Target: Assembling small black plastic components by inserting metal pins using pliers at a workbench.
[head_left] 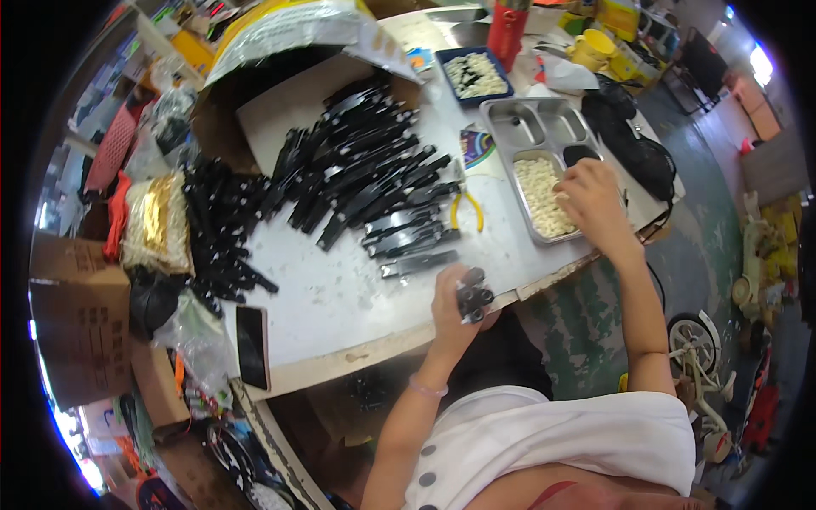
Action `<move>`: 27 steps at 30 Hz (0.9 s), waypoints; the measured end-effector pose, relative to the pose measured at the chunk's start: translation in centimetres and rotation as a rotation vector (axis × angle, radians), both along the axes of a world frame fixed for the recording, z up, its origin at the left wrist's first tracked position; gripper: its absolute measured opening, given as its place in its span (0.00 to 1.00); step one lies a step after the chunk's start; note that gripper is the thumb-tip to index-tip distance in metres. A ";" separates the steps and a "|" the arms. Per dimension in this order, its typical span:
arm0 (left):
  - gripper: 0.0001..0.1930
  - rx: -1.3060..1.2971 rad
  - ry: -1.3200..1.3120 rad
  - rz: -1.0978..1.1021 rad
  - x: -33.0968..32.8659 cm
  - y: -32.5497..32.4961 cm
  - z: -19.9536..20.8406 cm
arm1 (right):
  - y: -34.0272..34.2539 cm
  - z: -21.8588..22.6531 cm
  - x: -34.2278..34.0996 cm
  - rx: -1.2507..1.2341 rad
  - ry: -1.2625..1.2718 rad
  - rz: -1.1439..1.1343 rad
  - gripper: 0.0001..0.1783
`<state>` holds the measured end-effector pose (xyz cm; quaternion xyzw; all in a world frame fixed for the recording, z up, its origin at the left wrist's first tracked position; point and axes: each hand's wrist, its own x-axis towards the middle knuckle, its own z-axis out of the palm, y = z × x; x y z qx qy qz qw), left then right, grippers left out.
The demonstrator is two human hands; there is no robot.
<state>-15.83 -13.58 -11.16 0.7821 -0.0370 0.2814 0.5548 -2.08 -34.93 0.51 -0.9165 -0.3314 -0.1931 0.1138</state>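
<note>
My left hand (450, 310) is closed around a small bunch of black tube-like parts (474, 296) with round ends, held just off the table's front edge. Over a divided metal tray (507, 191), my right hand (592, 202) has its fingers pinched together at a heap of small white pieces (537, 194). A pale bit shows at those fingertips. Left of the tray, many long black parts (365, 161) lie in rows on the white table (314, 302). Nearest my left hand are several black parts with clear strips (412, 234). Yellow-handled pliers (466, 212) rest beside them.
An open carton (225, 127) lies behind the black parts. Behind the metal tray stand a dark blue tray (442, 64) and a red bottle (507, 34). A phone (252, 347) is at the front left, a black bag (642, 157) at the right, and a bag of white pieces (157, 225) far left.
</note>
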 end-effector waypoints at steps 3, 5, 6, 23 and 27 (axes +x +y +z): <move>0.27 -0.001 -0.019 -0.008 0.0 0.0 -0.4 | -0.9 -2.2 0.3 -0.103 0.113 0.045 0.04; 0.28 -0.010 -0.015 -0.005 0.0 -0.1 -0.6 | -1.3 -2.9 0.4 -0.114 0.110 0.034 0.04; 0.29 0.003 -0.019 -0.004 0.0 -0.1 -0.4 | -1.4 -3.2 0.6 -0.129 0.099 0.023 0.05; 0.27 -0.008 -0.010 -0.024 0.4 0.0 -0.3 | -1.5 -5.7 2.3 -0.189 0.161 0.012 0.06; 0.38 -0.004 -0.027 -0.049 0.2 0.2 -0.4 | -0.9 -4.7 2.4 -0.012 0.222 -0.244 0.07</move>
